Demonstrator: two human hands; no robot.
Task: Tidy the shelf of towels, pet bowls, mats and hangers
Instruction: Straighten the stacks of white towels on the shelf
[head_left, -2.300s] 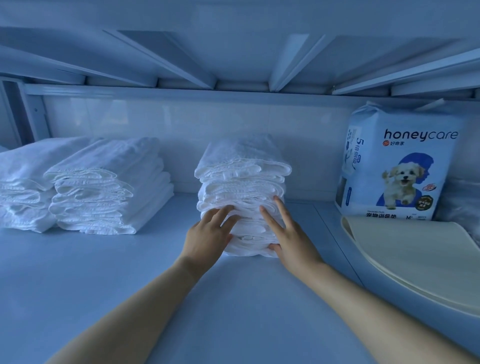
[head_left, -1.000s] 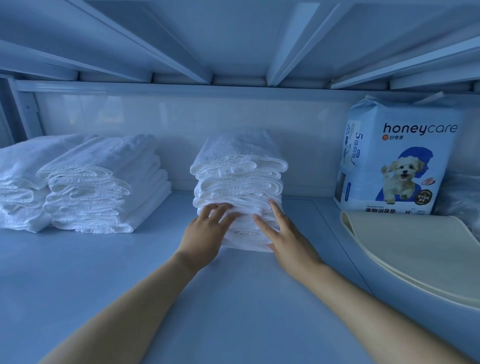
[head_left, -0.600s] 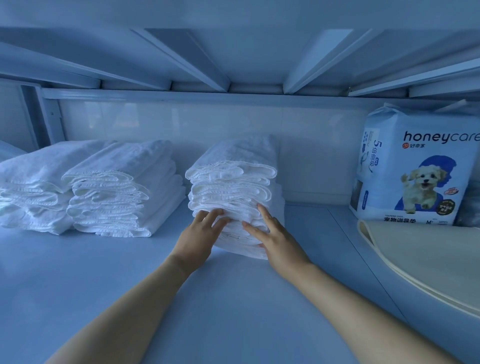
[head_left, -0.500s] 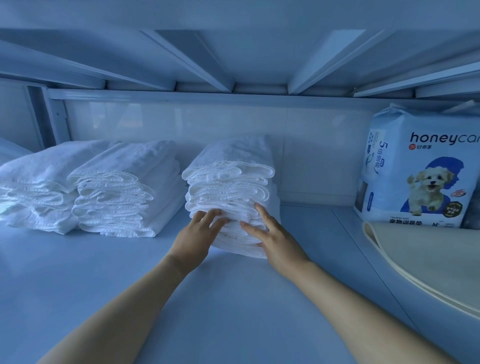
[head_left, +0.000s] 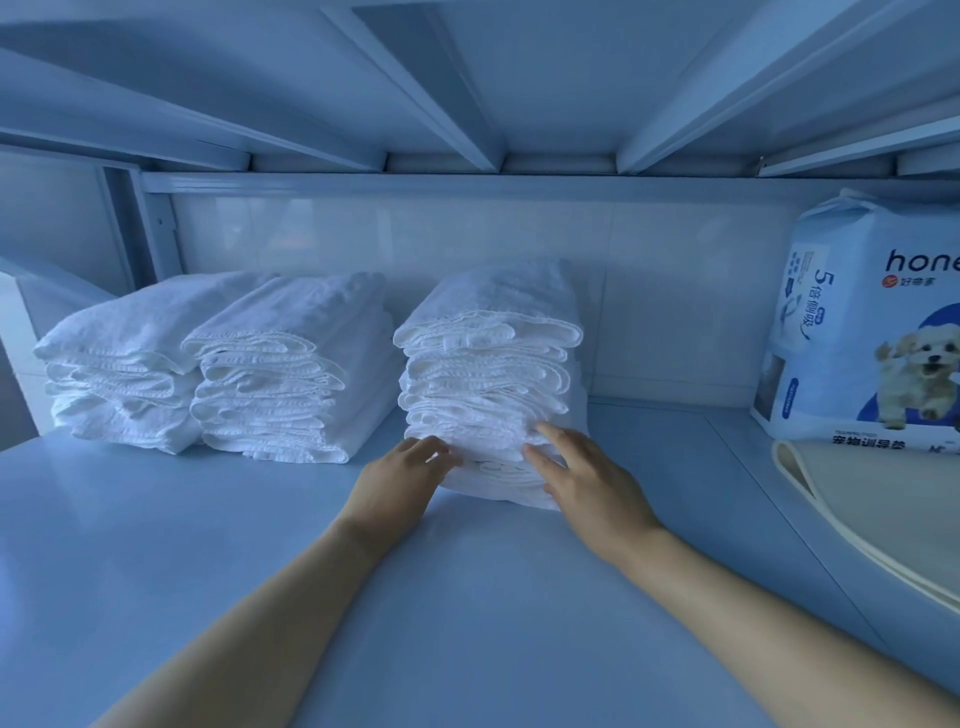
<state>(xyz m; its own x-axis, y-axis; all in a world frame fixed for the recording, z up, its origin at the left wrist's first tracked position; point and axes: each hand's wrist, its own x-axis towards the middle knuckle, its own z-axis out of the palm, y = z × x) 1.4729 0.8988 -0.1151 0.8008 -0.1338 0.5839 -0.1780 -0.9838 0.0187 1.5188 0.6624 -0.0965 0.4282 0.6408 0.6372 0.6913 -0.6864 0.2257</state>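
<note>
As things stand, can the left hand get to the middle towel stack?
Probably yes. The left hand lies flat on the front of the right towel stack; the middle towel stack sits just to its left, with only bare shelf between them.

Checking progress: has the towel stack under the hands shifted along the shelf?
Yes. The stack slid left, closer to the middle towel pile, away from the pet-pad bag.

Shelf (head_left: 156, 545): three towel stacks (head_left: 488, 374), pad pack (head_left: 872, 332), mat (head_left: 893, 499).
</note>
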